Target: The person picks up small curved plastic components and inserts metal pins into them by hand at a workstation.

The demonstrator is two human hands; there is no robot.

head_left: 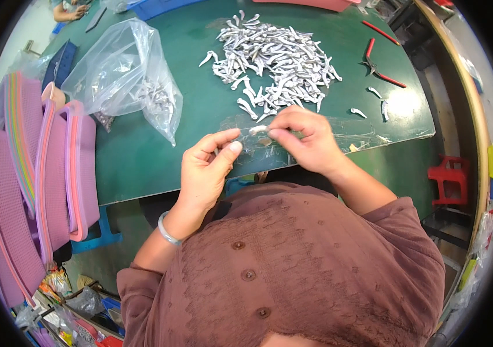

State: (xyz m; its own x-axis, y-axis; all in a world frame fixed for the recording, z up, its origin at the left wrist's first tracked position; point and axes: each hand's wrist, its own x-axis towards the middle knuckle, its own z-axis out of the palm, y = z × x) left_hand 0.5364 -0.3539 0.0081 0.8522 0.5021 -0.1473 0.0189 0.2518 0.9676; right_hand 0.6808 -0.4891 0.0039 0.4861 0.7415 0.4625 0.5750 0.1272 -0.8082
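Between the thumb and forefinger of my right hand (307,139) is a small white curved piece (258,130), held just above the near edge of the table. Its exact kind is too small to tell. Close by on the left, my left hand (209,165) has its thumb and forefinger tips slightly apart. Nothing shows between them, and its other fingers are curled. Beyond my hands lies a heap of similar white and grey curved pieces (281,58). A few loose pieces (358,113) are scattered to the right of it.
A clear plastic bag (125,75) with more pieces stands at left on the green table (136,156). Red-handled pliers (371,63) and a red stick-like tool (381,33) lie far right. Purple baskets (55,173) crowd the left side. Another person's hand (73,13) is far left.
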